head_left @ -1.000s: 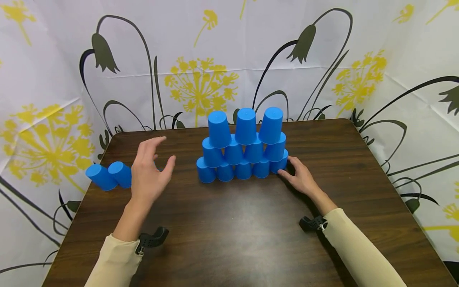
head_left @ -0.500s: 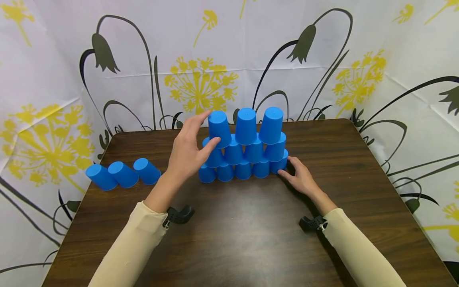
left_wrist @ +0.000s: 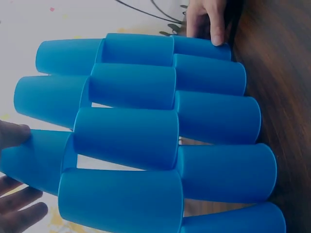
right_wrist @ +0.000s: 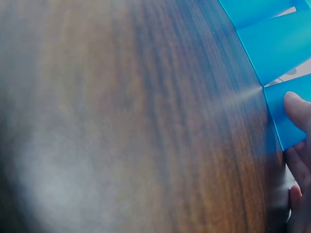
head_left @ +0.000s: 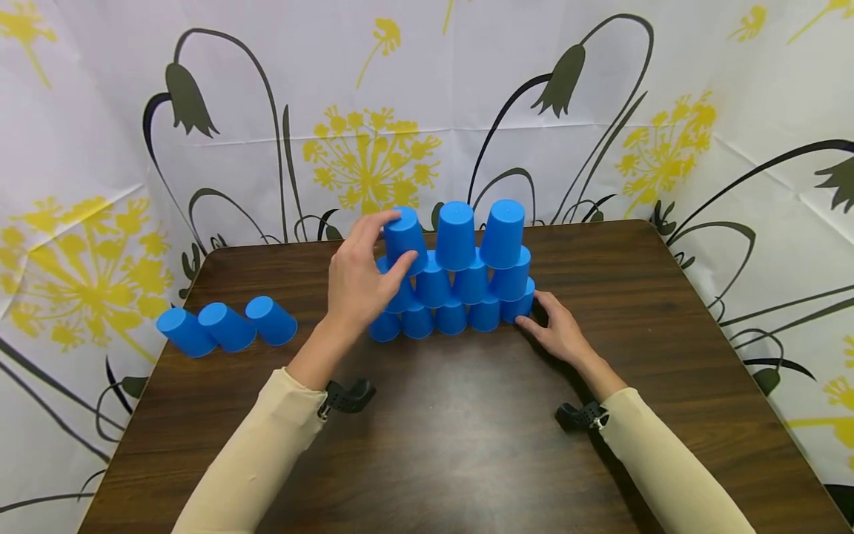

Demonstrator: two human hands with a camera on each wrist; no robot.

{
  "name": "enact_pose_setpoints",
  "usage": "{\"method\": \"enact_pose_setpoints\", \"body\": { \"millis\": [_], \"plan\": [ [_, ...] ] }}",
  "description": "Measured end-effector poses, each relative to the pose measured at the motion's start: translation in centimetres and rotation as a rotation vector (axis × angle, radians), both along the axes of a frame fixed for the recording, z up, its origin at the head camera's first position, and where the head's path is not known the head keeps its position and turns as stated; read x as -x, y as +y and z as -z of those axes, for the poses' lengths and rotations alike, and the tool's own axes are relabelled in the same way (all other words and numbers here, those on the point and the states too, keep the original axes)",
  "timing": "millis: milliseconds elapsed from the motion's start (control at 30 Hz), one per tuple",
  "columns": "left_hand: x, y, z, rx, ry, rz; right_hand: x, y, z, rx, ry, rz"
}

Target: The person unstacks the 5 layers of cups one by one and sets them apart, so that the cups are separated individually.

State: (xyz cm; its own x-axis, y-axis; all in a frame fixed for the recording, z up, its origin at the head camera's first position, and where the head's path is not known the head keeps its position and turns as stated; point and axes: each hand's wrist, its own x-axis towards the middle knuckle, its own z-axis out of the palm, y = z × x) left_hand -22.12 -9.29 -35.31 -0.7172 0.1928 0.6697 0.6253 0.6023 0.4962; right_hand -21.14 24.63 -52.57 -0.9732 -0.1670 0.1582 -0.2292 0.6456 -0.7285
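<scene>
Step in hand (my read): adjusting L end of top tier of blue cup stack point(head_left: 471, 283), tiers 5-4-3, all inverted, on wood-grain table point(head_left: 460, 430). L hand point(head_left: 360, 285) grasping top-tier L-end cup point(head_left: 410, 239), thumb + fingers curved approx. a cup's width apart. R hand point(head_left: 560, 330) pinching bottom-tier R-end cup point(head_left: 520, 302), thumb on near side, fingers round outer side; prob. steadying. 3 spare cups point(head_left: 227, 327) upside down in a row, well apart to L. Next move prob. calls for gentle L release w/o jarring neighbours.
</scene>
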Motion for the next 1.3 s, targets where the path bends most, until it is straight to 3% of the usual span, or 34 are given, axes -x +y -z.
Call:
{"method": "enact_pose_setpoints", "body": {
  "millis": [167, 300, 500, 567, 667, 833, 967, 1100, 1300],
  "plan": [
    [-0.4, -1.0, -0.1, -0.077, 0.029, -0.025, -0.1, 0.0, 0.0, -0.002, -0.018, 0.006],
    [-0.8, -3.0, -0.4, -0.146, 0.058, -0.083, -0.1, 0.0, 0.0, -0.003, -0.020, 0.010],
    [-1.6, -7.8, 0.4, -0.211, 0.058, -0.275, 0.1, 0.0, 0.0, 0.002, -0.016, 0.010],
    [-1.7, -9.3, 1.4, -0.215, 0.040, -0.348, 0.1, 0.1, 0.1, 0.000, -0.017, 0.011],
    [-1.7, -11.0, 3.7, -0.196, -0.010, -0.421, 0.1, 0.2, 0.2, -0.004, -0.017, 0.014],
    [-2.0, -12.5, 8.6, -0.140, -0.118, -0.472, 0.1, 0.1, 0.2, 0.001, -0.027, 0.012],
    [-2.0, -13.0, 11.5, -0.103, -0.171, -0.499, 0.1, 0.1, 0.1, 0.007, -0.027, 0.015],
    [-2.1, -13.2, 13.0, -0.075, -0.210, -0.500, 0.0, 0.1, 0.2, 0.004, -0.018, 0.016],
    [-2.2, -13.3, 13.7, -0.060, -0.222, -0.516, 0.1, 0.0, 0.2, 0.004, -0.025, 0.019]
  ]
}}
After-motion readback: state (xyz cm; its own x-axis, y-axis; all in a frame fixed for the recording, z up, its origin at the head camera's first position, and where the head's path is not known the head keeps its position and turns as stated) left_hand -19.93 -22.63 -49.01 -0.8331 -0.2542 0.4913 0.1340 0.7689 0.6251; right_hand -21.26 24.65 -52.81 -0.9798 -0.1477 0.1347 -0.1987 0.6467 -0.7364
